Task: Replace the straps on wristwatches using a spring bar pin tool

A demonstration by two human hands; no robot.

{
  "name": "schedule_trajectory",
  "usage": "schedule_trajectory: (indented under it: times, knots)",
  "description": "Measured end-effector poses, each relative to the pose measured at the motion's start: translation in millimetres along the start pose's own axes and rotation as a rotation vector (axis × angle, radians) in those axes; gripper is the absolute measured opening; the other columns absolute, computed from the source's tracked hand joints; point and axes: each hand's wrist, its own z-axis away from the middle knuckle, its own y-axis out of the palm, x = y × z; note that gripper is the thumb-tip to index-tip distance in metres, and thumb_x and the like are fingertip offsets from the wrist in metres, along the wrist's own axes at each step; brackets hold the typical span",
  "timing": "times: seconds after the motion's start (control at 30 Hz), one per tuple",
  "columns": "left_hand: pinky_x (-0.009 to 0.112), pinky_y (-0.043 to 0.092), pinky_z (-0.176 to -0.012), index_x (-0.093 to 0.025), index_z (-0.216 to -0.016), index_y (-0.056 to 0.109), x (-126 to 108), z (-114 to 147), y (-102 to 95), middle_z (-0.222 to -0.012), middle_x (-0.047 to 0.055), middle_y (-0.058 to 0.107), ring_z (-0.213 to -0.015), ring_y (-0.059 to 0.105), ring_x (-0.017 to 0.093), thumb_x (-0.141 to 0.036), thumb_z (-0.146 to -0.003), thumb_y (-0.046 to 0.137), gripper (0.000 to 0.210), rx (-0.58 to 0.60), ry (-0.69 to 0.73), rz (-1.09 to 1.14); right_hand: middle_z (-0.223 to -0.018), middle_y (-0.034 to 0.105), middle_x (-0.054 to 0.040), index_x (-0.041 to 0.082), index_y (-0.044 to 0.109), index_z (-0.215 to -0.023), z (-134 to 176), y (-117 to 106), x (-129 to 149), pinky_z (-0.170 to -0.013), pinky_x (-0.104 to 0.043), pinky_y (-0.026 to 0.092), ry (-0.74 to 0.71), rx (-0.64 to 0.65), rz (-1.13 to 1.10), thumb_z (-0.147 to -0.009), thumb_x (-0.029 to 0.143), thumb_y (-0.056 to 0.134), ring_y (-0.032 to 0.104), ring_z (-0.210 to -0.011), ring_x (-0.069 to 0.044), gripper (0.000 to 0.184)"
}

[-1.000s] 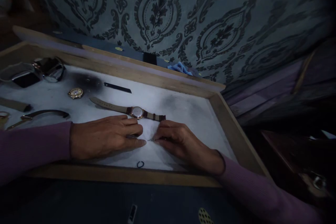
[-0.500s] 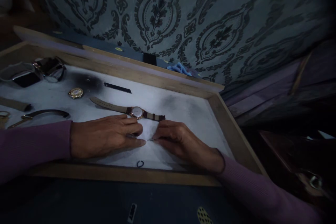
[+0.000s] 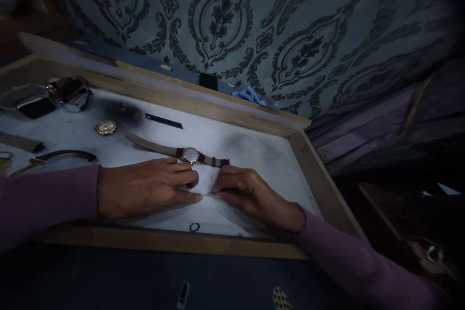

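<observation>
Just inside the wooden tray's (image 3: 174, 242) near wall lies a dark ring (image 3: 191, 227); beyond, the right hand's (image 3: 254, 198) fingers pinch a thin metal piece (image 3: 208, 195), its tip beside the left hand's (image 3: 145, 189) thumb; whether the left grasps anything, I cannot tell. Farther, the watch (image 3: 191, 155) has strap halves (image 3: 156, 147) at both ends, fastening unclear, the piece apart from it; open room spreads right, bounded by side and far walls

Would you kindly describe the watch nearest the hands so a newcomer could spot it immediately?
Find the wooden tray, then the left hand inside it. Just beyond that hand lies the watch: round pale dial, strap stretched out both ways, unlike the strapless gold watch head farther left.
</observation>
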Motion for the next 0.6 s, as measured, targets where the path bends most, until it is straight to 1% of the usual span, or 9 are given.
schedule_trajectory:
  times: [0.13, 0.33, 0.4, 0.5, 0.6]
  knots:
    - [0.033, 0.037, -0.083, -0.022, -0.121, 0.053, -0.5, -1.2, -2.1, -0.107, 0.007, 0.056, -0.095, 0.05, 0.021, -0.009, -0.094, 0.037, 0.034, 0.035, -0.016, 0.002, -0.085, 0.065, -0.0049, 0.014, 0.069, -0.085, 0.8, 1.2, 0.0, -0.07, -0.027, 0.051, -0.019, -0.004, 0.049, -0.089, 0.008, 0.059, 0.061, -0.08, -0.015, 0.012]
    - [0.032, 0.036, -0.086, -0.024, -0.122, 0.052, 0.0, -1.8, -2.4, -0.109, 0.006, 0.056, -0.097, 0.05, 0.021, -0.007, -0.092, 0.036, 0.038, 0.036, -0.031, 0.045, -0.086, 0.065, -0.0072, 0.014, 0.068, -0.088, 4.2, 4.2, 3.5, -0.07, -0.028, 0.05, -0.079, -0.021, 0.147, -0.094, 0.012, 0.052, 0.06, -0.08, -0.016, 0.017]
    - [0.032, 0.036, -0.085, -0.024, -0.121, 0.053, 0.3, -2.0, -2.4, -0.109, 0.006, 0.056, -0.096, 0.05, 0.021, -0.007, -0.092, 0.036, 0.037, 0.045, -0.034, 0.049, -0.085, 0.065, -0.0069, 0.014, 0.067, -0.088, 4.6, 5.1, 3.7, -0.069, -0.027, 0.05, -0.068, -0.022, 0.148, -0.094, 0.012, 0.052, 0.06, -0.079, -0.016, 0.017]
    - [0.031, 0.036, -0.082, -0.024, -0.118, 0.055, 0.4, -2.2, -2.8, -0.107, 0.005, 0.057, -0.093, 0.05, 0.02, -0.009, -0.093, 0.038, 0.034, 0.021, -0.028, 0.069, -0.084, 0.064, -0.0062, 0.014, 0.066, -0.087, 4.7, 6.0, 3.6, -0.068, -0.026, 0.049, -0.048, -0.016, 0.129, -0.093, 0.012, 0.053, 0.06, -0.079, -0.016, 0.015]
    - [0.031, 0.035, -0.083, -0.024, -0.118, 0.056, 0.0, -1.6, -2.9, -0.106, 0.005, 0.057, -0.092, 0.051, 0.02, -0.009, -0.093, 0.038, 0.034, 0.011, -0.031, 0.066, -0.086, 0.063, -0.0077, 0.014, 0.066, -0.087, 5.2, 6.3, 4.5, -0.069, -0.028, 0.048, -0.044, -0.007, 0.174, -0.094, 0.012, 0.051, 0.059, -0.079, -0.017, 0.016]
